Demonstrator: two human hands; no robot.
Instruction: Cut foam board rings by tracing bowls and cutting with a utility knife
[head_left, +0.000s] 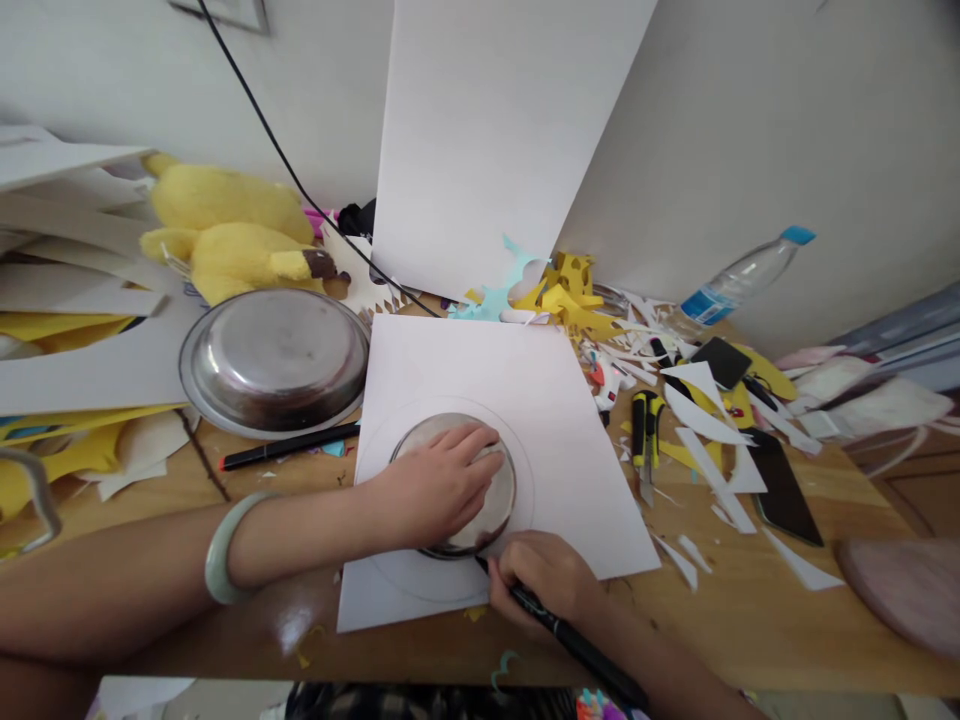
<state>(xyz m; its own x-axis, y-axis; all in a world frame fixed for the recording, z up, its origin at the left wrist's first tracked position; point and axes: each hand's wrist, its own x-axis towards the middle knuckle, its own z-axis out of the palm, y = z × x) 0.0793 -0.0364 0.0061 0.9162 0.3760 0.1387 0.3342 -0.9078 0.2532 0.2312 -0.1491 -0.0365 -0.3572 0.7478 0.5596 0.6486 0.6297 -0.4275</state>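
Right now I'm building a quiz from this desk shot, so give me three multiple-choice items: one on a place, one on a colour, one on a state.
1. Where does the small metal bowl lie?
A. on the white sheet
B. inside the large metal plate
C. on the plush toy

2. What colour is the bottle's cap?
A. red
B. blue
C. green

3. How is the small metal bowl held?
A. lifted in the air
B. untouched
C. pressed flat under the left hand

Key:
1 A, it sits on the white sheet.
2 B, the bottle has a blue cap.
3 C, the left hand lies on it, while the right hand holds a black pen at its rim.
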